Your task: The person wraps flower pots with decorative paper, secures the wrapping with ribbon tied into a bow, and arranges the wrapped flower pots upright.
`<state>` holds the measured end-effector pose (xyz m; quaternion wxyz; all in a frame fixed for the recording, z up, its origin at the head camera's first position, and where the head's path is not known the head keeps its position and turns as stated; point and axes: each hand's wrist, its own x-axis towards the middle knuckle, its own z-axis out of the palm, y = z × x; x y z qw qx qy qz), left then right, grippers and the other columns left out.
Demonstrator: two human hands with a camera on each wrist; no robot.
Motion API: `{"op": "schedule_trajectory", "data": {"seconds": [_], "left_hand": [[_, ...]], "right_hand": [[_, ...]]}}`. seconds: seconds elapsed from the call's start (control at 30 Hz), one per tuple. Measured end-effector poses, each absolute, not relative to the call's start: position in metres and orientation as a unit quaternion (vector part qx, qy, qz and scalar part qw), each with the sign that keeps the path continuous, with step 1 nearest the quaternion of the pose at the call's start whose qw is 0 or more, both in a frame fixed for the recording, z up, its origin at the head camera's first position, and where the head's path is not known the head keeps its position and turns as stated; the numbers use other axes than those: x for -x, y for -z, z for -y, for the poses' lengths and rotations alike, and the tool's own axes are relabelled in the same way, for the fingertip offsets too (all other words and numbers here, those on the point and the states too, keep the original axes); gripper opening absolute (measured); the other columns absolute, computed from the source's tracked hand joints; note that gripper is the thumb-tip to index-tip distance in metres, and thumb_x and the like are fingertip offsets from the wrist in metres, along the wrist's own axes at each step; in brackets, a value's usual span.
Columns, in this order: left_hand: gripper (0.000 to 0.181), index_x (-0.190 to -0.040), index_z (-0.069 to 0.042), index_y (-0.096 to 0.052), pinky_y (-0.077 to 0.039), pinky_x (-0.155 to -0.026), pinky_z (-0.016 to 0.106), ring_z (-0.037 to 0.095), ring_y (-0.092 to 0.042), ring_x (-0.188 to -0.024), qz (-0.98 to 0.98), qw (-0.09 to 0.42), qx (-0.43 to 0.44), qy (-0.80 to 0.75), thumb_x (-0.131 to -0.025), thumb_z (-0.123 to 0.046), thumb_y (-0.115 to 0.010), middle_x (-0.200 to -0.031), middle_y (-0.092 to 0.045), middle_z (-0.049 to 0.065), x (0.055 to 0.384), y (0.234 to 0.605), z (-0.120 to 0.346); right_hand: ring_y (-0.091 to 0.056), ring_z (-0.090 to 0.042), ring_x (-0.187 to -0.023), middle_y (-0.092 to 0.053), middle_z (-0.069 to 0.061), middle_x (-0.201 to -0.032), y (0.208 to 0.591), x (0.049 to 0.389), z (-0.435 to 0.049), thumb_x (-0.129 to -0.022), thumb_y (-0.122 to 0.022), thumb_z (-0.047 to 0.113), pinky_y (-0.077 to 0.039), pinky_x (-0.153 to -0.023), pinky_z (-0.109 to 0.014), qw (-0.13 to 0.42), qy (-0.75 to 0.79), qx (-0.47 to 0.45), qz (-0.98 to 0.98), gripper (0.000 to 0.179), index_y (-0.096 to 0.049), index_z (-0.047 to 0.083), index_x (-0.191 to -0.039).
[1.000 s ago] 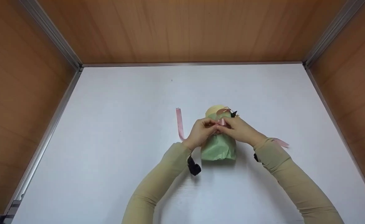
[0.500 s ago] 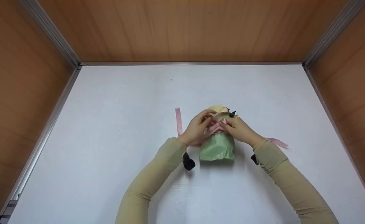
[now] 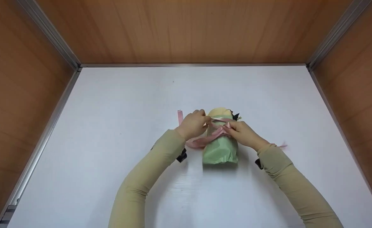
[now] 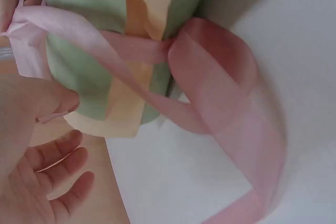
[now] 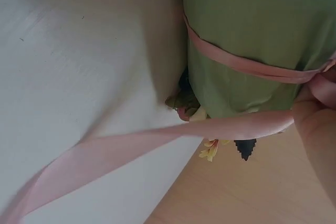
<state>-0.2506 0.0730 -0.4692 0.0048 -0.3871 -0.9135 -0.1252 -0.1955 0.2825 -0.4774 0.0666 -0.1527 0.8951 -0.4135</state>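
Observation:
A bouquet (image 3: 220,153) wrapped in green and cream paper lies on the white table, flower end away from me. Pink ribbon (image 3: 202,142) runs round its middle, and the right wrist view shows this band (image 5: 247,66) against the paper. My right hand (image 3: 245,134) pinches the ribbon over the front of the bouquet. At the upper left side, my left hand (image 3: 193,125) pinches another stretch of ribbon between thumb and finger, its other fingers loosely curled in the left wrist view. A wide ribbon loop (image 4: 247,129) hangs left of the bouquet. Fingertips at the crossing are partly hidden.
One ribbon end (image 3: 180,116) lies on the table (image 3: 125,104) beyond the left hand; another tail (image 3: 282,146) shows past the right wrist. Dark leaves (image 5: 245,148) and small yellow flowers (image 5: 209,151) stick out of the wrap. Wooden panels (image 3: 186,31) enclose the table.
My left hand has moved left and away from the right hand, drawing ribbon across the bouquet's upper part. The right hand stays nearly in place, and the ribbon tail at right has shortened.

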Motion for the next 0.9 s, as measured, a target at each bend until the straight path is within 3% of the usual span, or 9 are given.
{"op": "schedule_trajectory", "data": {"seconds": [0.23, 0.47, 0.63, 0.73, 0.83, 0.9], "left_hand": [[0.024, -0.112, -0.008, -0.07, -0.053, -0.074, 0.046, 0.032, -0.066, -0.086, 0.951, 0.007, 0.278, 0.135, -0.091, -0.008, -0.057, -0.092, -0.069, 0.015, 0.261, 0.465, -0.028], [0.018, -0.099, -0.001, -0.069, -0.053, -0.073, 0.045, 0.03, -0.065, -0.082, 0.972, 0.022, 0.185, 0.145, -0.092, -0.009, -0.055, -0.092, -0.07, 0.016, 0.271, 0.447, 0.023], [0.018, -0.099, 0.002, -0.067, -0.053, -0.072, 0.046, 0.031, -0.064, -0.08, 0.98, 0.017, 0.132, 0.147, -0.093, -0.009, -0.053, -0.093, -0.069, 0.018, 0.276, 0.438, 0.048], [0.019, -0.099, 0.0, -0.069, -0.05, -0.082, 0.047, 0.034, -0.06, -0.095, 0.981, 0.011, 0.112, 0.161, -0.093, -0.011, -0.056, -0.103, -0.065, 0.02, 0.276, 0.436, 0.056], [0.02, -0.099, 0.0, -0.071, -0.04, -0.096, 0.052, 0.037, -0.048, -0.116, 0.976, 0.026, 0.12, 0.178, -0.093, -0.014, -0.059, -0.12, -0.055, 0.023, 0.273, 0.438, 0.054], [0.02, -0.097, 0.0, -0.072, -0.037, -0.098, 0.053, 0.038, -0.046, -0.119, 0.969, 0.044, 0.143, 0.198, -0.092, -0.015, -0.06, -0.123, -0.054, 0.022, 0.27, 0.44, 0.048]], "right_hand": [[-0.036, -0.005, -0.051, -0.04, 0.007, -0.058, 0.479, 0.194, -0.285, -0.098, -0.052, 0.019, -0.032, -0.049, -0.02, 0.055, 0.414, 0.162, -0.894, 0.037, -0.044, 0.008, -0.064], [-0.038, -0.006, -0.055, -0.044, 0.005, -0.062, 0.479, 0.196, -0.288, -0.098, -0.051, 0.022, -0.035, -0.053, -0.021, 0.069, 0.433, 0.138, -0.888, 0.035, -0.049, 0.006, -0.068], [-0.04, -0.007, -0.058, -0.047, 0.004, -0.065, 0.477, 0.196, -0.29, -0.099, -0.049, 0.022, -0.038, -0.056, -0.022, 0.082, 0.458, 0.107, -0.879, 0.034, -0.052, 0.0, -0.074], [-0.042, -0.009, -0.059, -0.048, 0.003, -0.067, 0.476, 0.197, -0.291, -0.1, -0.048, 0.021, -0.04, -0.056, -0.023, 0.086, 0.485, 0.092, -0.866, 0.034, -0.052, -0.001, -0.076], [-0.045, -0.01, -0.063, -0.05, 0.003, -0.069, 0.474, 0.201, -0.29, -0.1, -0.048, 0.021, -0.042, -0.058, -0.023, 0.083, 0.516, 0.079, -0.849, 0.032, -0.05, 0.002, -0.074], [-0.047, -0.01, -0.065, -0.051, 0.003, -0.069, 0.472, 0.204, -0.29, -0.099, -0.049, 0.021, -0.043, -0.059, -0.023, 0.075, 0.538, 0.07, -0.837, 0.031, -0.049, 0.005, -0.072]]}}
